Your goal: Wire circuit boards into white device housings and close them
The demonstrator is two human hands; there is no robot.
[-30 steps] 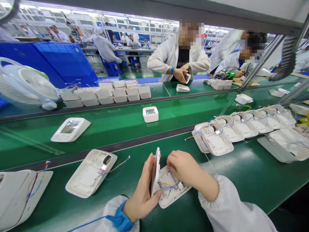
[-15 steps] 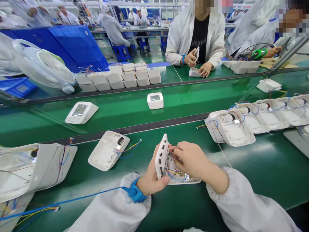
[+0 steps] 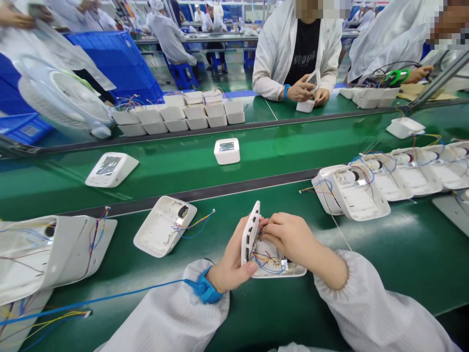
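Note:
My left hand [image 3: 234, 261] is closed around a white plastic front cover [image 3: 251, 232], tilted up on its edge, with dark slots along its side. Below and to its right lies the matching white housing half [image 3: 298, 270], open side up, with coloured wires [image 3: 269, 259] inside. My right hand [image 3: 287, 234] reaches in between the two halves, fingers pinched close to the inner side of the cover. What those fingertips hold is hidden. A blue wrist strap [image 3: 205, 286] with a cord sits on my left wrist.
An open housing with wires [image 3: 164, 227] lies left of my hands, and stacked housings [image 3: 73, 249] stand farther left. A row of wired housings [image 3: 362, 193] is at right. Finished-looking devices [image 3: 227, 151] sit on the green belt [image 3: 176, 164]. A co-worker [image 3: 298, 58] handles parts opposite.
The cover in my left hand has shifted slightly right and stands a little more upright. The devices on the belt have moved left. The co-worker opposite has turned their part.

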